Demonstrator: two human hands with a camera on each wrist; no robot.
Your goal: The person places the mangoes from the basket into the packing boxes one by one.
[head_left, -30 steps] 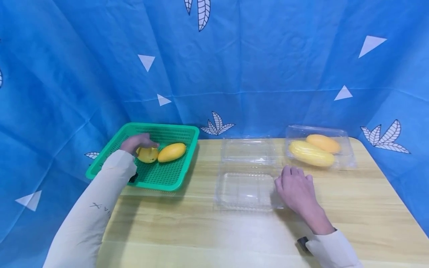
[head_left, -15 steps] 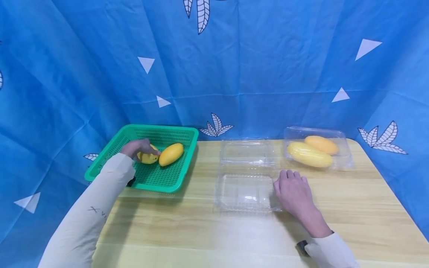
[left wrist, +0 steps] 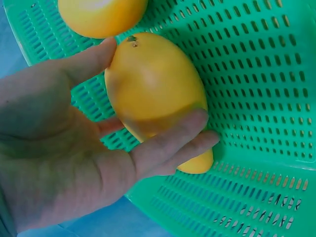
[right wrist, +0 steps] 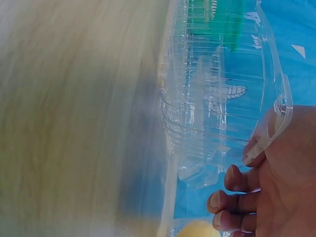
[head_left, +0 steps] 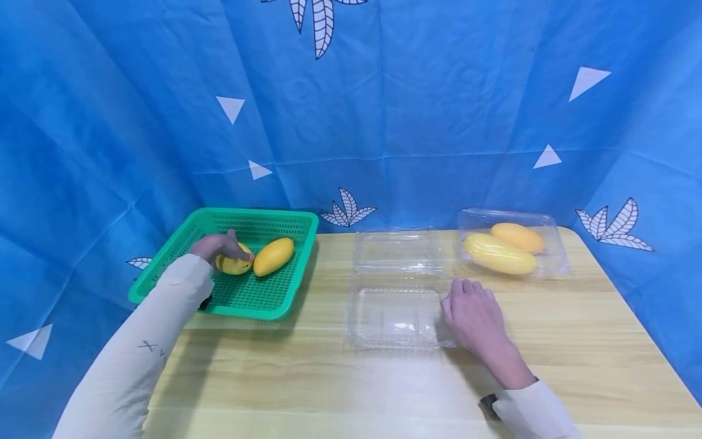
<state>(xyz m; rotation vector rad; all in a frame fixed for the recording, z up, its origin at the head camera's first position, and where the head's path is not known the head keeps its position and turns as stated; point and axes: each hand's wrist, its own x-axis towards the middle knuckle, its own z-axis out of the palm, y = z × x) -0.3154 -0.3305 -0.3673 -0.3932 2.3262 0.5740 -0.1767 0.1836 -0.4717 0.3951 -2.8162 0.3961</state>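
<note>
In the green basket (head_left: 258,296), my left hand (head_left: 219,247) holds a yellow mango (left wrist: 153,89). The left wrist view shows the thumb at its stem end and fingers laid across its far side; the palm stands apart from it. Another mango (head_left: 274,257) lies beside it, near the thumb. On the table, a clear plastic clamshell box (head_left: 396,317) lies with its lid (head_left: 396,251) folded back, and nothing is in it. At its right side, my right hand (head_left: 474,317) pinches the rim, thumb against the plastic and fingers curled.
A second clear box (head_left: 556,265) at the back right contains a long yellow fruit (head_left: 500,254) and an orange-yellow mango (head_left: 518,238). Behind the wooden table (head_left: 307,378) hangs a blue patterned cloth (head_left: 439,110).
The second mango in the basket has turned to a steeper slant. My left fingers have shifted a little on the held mango. My right hand stays at the box; the head view has shifted slightly.
</note>
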